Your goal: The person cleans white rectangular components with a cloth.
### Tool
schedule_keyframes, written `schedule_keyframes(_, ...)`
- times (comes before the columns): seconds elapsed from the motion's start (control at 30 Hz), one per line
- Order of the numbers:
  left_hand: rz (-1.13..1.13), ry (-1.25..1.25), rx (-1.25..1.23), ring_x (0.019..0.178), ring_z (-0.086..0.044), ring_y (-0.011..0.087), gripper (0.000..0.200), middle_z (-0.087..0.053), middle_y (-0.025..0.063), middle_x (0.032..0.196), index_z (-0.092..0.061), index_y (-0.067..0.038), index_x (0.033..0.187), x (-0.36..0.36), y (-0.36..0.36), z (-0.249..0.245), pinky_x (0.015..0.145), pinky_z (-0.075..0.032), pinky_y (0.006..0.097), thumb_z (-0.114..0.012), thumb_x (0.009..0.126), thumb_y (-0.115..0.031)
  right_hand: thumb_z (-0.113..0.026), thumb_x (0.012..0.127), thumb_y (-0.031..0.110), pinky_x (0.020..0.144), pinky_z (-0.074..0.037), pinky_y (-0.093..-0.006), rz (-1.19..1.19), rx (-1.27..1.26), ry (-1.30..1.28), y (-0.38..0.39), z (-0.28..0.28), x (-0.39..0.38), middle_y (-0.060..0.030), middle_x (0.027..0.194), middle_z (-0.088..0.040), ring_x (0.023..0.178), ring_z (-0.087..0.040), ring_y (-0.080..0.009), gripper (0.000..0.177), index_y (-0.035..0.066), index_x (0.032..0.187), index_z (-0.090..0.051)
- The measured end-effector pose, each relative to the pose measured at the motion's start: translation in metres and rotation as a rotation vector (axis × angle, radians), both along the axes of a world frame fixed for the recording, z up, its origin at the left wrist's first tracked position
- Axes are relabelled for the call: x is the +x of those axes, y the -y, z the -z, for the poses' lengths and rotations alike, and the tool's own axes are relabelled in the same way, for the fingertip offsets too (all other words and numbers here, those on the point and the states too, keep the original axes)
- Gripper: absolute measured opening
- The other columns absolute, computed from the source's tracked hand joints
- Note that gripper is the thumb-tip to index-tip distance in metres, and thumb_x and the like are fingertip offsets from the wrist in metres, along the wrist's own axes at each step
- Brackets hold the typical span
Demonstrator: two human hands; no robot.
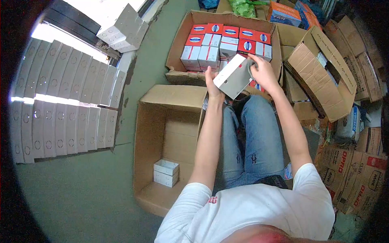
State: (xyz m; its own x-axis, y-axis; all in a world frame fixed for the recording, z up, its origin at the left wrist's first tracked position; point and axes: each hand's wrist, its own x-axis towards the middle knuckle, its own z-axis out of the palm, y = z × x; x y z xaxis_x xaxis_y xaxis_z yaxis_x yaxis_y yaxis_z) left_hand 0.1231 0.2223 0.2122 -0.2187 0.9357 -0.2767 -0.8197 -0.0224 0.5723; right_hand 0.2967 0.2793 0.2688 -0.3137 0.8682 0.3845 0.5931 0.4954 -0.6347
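A white box with a grey-looking face (pixel 234 82) is tilted above my knees, in front of the large open carton. My left hand (pixel 214 88) supports its left edge, thumb up along the side. My right hand (pixel 263 73) is closed at its upper right, with what looks like a bit of grey cloth (pixel 252 67) bunched under the fingers against the box. The fingertips of my right hand are partly hidden. Just beyond, the open cardboard carton (pixel 175 75) holds several rows of small red and white boxes (pixel 209 56) with blue oval labels.
At my left an open carton (pixel 150 95) lies with small white boxes (pixel 165 173) inside. Stacked white boxes (pixel 67 129) stand on the green floor (pixel 81 190) further left. Flattened and opened cartons (pixel 320 77) crowd the right, with printed brown boxes (pixel 352 178) nearer me.
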Motion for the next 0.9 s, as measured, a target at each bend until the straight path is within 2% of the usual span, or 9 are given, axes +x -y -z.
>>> schedule_keyframes(0.03, 0.098, 0.033, 0.071, 0.081, -0.063, 0.0238, 0.061, -0.066, 0.013, 0.088, -0.061, 0.002, 0.094, -0.009, -0.005, 0.014, 0.073, -0.05, 0.0346, -0.044, 0.086, -0.057, -0.048, 0.076, 0.006, 0.084, -0.047, -0.0396, -0.02, -0.037, -0.031, 0.001, -0.006, 0.0, -0.0218, 0.107, -0.062, 0.093, -0.061, -0.0362, 0.037, -0.004, 0.109, -0.06)
schedule_keyframes(0.07, 0.158, 0.088, 0.109, 0.084, -0.063, 0.024, 0.06, -0.065, 0.0137, 0.093, -0.06, 0.002, 0.098, -0.012, -0.008, 0.03, 0.075, -0.05, 0.0347, -0.044, 0.086, -0.055, -0.048, 0.076, 0.006, 0.083, -0.048, -0.0395, -0.041, -0.074, -0.062, 0.003, -0.013, 0.0, -0.0223, 0.104, -0.063, 0.092, -0.061, -0.037, 0.035, -0.004, 0.108, -0.061)
schedule_keyframes(0.23, 0.268, 0.171, 0.217, 0.101, -0.058, 0.0206, 0.051, -0.059, 0.016, 0.114, -0.053, 0.001, 0.121, 0.008, 0.004, -0.015, 0.084, -0.048, 0.0333, -0.049, 0.089, -0.039, -0.048, 0.081, 0.007, 0.09, -0.045, -0.0371, -0.084, -0.144, 0.074, -0.001, -0.024, 0.006, -0.0192, 0.108, -0.062, 0.103, -0.058, -0.0318, 0.034, -0.002, 0.111, -0.06)
schedule_keyframes(0.33, 0.39, -0.097, 0.26, 0.113, -0.053, 0.0201, 0.051, -0.052, 0.0161, 0.126, -0.044, 0.0, 0.133, 0.008, 0.007, -0.012, 0.094, -0.042, 0.0339, -0.055, 0.089, -0.022, -0.047, 0.081, 0.006, 0.091, -0.044, -0.0396, -0.041, 0.067, 0.086, -0.007, 0.0, 0.007, -0.0202, 0.11, -0.061, 0.102, -0.057, -0.0349, 0.034, 0.0, 0.112, -0.061)
schedule_keyframes(0.47, 0.572, -0.136, 0.256, 0.112, -0.053, 0.0204, 0.066, -0.054, 0.0094, 0.122, -0.027, -0.001, 0.142, 0.013, 0.008, -0.01, 0.094, -0.041, 0.0357, -0.061, 0.086, -0.013, -0.047, 0.082, -0.001, 0.095, -0.041, -0.0392, -0.099, 0.09, 0.01, -0.001, 0.01, 0.001, -0.0186, 0.119, -0.051, 0.108, -0.052, -0.0334, 0.037, -0.001, 0.117, -0.058)
schedule_keyframes(0.63, 0.504, -0.138, 0.161, 0.112, -0.053, 0.0203, 0.061, -0.056, 0.0098, 0.12, -0.03, -0.004, 0.139, 0.012, 0.001, 0.001, 0.094, -0.041, 0.0364, -0.059, 0.086, -0.009, -0.047, 0.086, -0.001, 0.094, -0.04, -0.0347, 0.032, 0.144, -0.246, -0.01, 0.009, 0.001, -0.0156, 0.111, -0.056, 0.107, -0.054, -0.0267, 0.031, 0.001, 0.118, -0.05)
schedule_keyframes(0.7, 0.446, -0.181, 0.038, 0.113, -0.052, 0.0206, 0.056, -0.055, 0.0099, 0.121, -0.033, -0.005, 0.137, 0.013, 0.002, -0.005, 0.095, -0.04, 0.0358, -0.055, 0.085, -0.004, -0.046, 0.091, 0.003, 0.09, -0.043, -0.031, 0.035, -0.125, -0.462, -0.014, 0.013, 0.005, -0.0103, 0.11, -0.058, 0.104, -0.056, -0.0196, 0.027, 0.002, 0.117, -0.051)
schedule_keyframes(0.8, 0.317, -0.655, -0.039, 0.111, -0.053, 0.0202, 0.055, -0.055, 0.01, 0.12, -0.039, -0.006, 0.132, 0.016, -0.006, 0.016, 0.092, -0.042, 0.0339, -0.047, 0.079, 0.006, -0.046, 0.093, 0.009, 0.085, -0.047, -0.0307, 0.036, -0.543, -0.89, -0.015, 0.014, 0.008, -0.0074, 0.109, -0.06, 0.098, -0.059, -0.0171, 0.025, 0.003, 0.117, -0.054)
schedule_keyframes(0.9, 0.082, -0.654, -0.06, 0.093, -0.058, 0.0202, 0.042, -0.062, 0.0107, 0.102, -0.053, 0.0, 0.117, 0.014, -0.009, 0.024, 0.083, -0.044, 0.0304, -0.04, 0.077, 0.004, -0.044, 0.095, 0.016, 0.081, -0.049, -0.0314, 0.013, -0.807, -1.091, -0.005, -0.002, 0.008, -0.0061, 0.106, -0.062, 0.093, -0.06, -0.0169, 0.026, 0.004, 0.115, -0.056)
